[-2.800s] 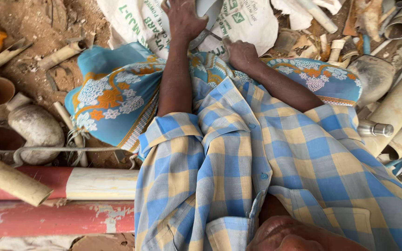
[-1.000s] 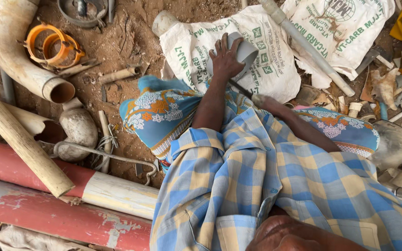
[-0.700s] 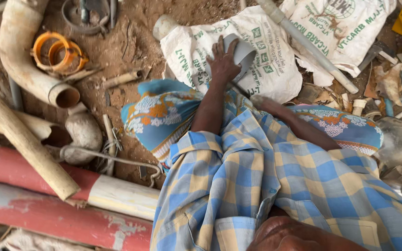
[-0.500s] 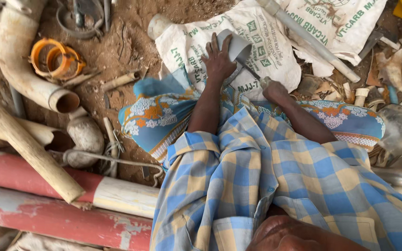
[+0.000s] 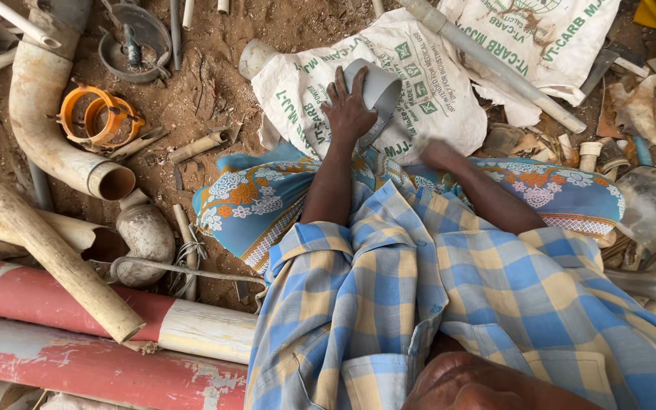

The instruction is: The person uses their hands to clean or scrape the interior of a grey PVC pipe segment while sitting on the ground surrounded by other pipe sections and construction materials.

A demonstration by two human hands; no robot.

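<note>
Left hand (image 5: 348,106) spread flat over a grey pipe fitting (image 5: 377,89), fingers wide and pressing down rather than wrapping, pinning the piece against a white woven sack (image 5: 427,83) on the dirt ground (image 5: 206,83). Fitting at about 12 o'clock from the body, just past the knees, its open curved end showing at 1 o'clock of the hand. Right hand (image 5: 436,154) low at 4 o'clock of the fitting, blurred in motion; grip there impossible to tell, closed or holding something unclear.

Blue floral cloth (image 5: 252,205) across the lap, blue and yellow checked shirt (image 5: 449,304) filling the lower frame. At 9 o'clock, a curved beige pipe bend (image 5: 55,144) with orange rings (image 5: 100,118) just beside it. At 7 o'clock, long red pipes (image 5: 39,304) with a cream pipe (image 5: 55,250) lying across them. At 2 o'clock, a grey straight pipe (image 5: 495,64) resting diagonally on the sacks.

Risks, judged from this: round fitting held only by palm pressure on a soft, slippery sack, so likely to roll or skid sideways if struck or pushed off centre. Spread fingers close to wherever the moving right hand lands, so a mistimed blow could catch them. Loose scraps crowding every side, easy to knock or snag with an elbow.
</note>
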